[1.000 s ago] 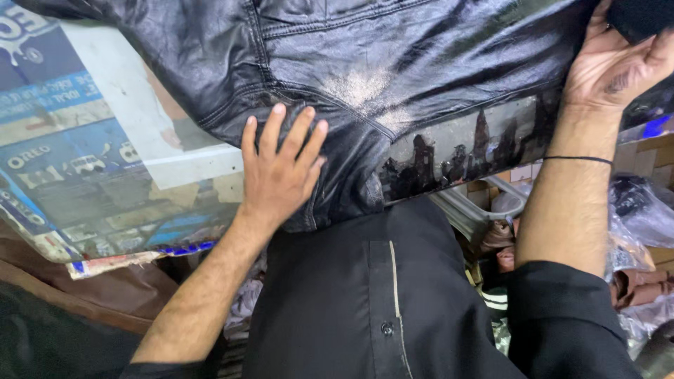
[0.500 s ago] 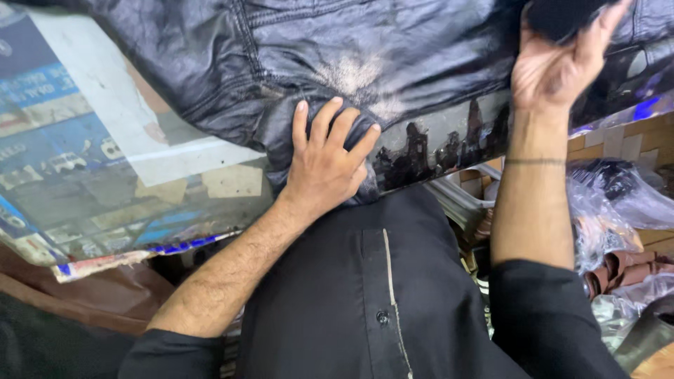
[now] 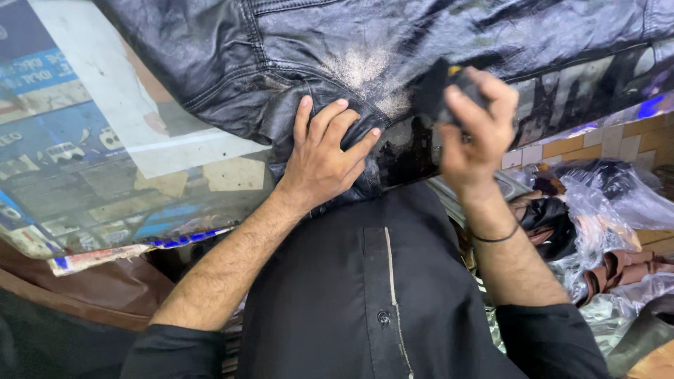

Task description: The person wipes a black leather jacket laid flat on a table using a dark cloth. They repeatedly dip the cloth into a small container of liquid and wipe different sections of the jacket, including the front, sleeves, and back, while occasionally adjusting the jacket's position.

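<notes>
A black leather jacket (image 3: 393, 49) lies spread across the far part of the tabletop (image 3: 105, 175), and its lower edge hangs close to the near edge, just in front of the person's dark shirt (image 3: 365, 295). The tabletop is covered with a worn printed sheet in blue and white, which shows to the left of the jacket. On the jacket, near the middle seam, there is a pale, dusty worn patch (image 3: 365, 74).

The left hand (image 3: 323, 158) lies flat on the jacket just below this patch, with the fingers spread and pressed on the leather; it grips nothing, it only holds the leather down. The right hand (image 3: 474, 133) is raised near the right side of the patch, and its fingers are curled around a small dark object (image 3: 439, 88) with a bit of yellow on top. What kind of object it is I cannot tell, because the fingers cover most of it. A thin black band (image 3: 495, 237) goes around the right wrist.

Beyond the right edge of the tabletop, lower down, there are clear plastic bags (image 3: 611, 210) with dark and brown goods inside.
</notes>
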